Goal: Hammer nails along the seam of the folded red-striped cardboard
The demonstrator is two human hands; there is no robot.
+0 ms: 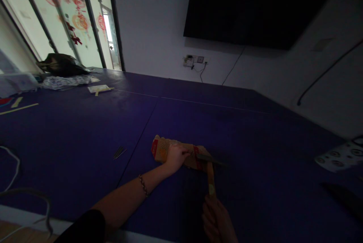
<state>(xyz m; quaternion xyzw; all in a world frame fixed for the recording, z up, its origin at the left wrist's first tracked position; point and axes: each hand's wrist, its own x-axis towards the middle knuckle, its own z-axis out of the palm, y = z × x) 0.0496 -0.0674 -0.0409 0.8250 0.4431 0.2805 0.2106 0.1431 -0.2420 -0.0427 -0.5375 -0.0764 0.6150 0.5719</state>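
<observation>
My left hand [176, 157] rests on a folded piece of brown and red printed cardboard [161, 150]. Its thumb and forefinger are pinched together around what looks like a nail, of which only a thin dark bit shows. In my right hand [217, 218] is a hammer [210, 178], gripped low on its wooden handle. The hammer's dark head is over the right end of the cardboard, close to my left fingertips, and is slightly blurred. Several loose nails [120, 153] lie together on the dark blue surface [136, 122], left of the cardboard.
A white power strip [338, 156] lies at the right. White cables [17, 163] curl at the left edge. Farther back on the left are a black bag [64, 64], patterned cloth [68, 81] and a small white pad [99, 88]. Wall sockets [195, 60] sit below a large dark screen [255, 8].
</observation>
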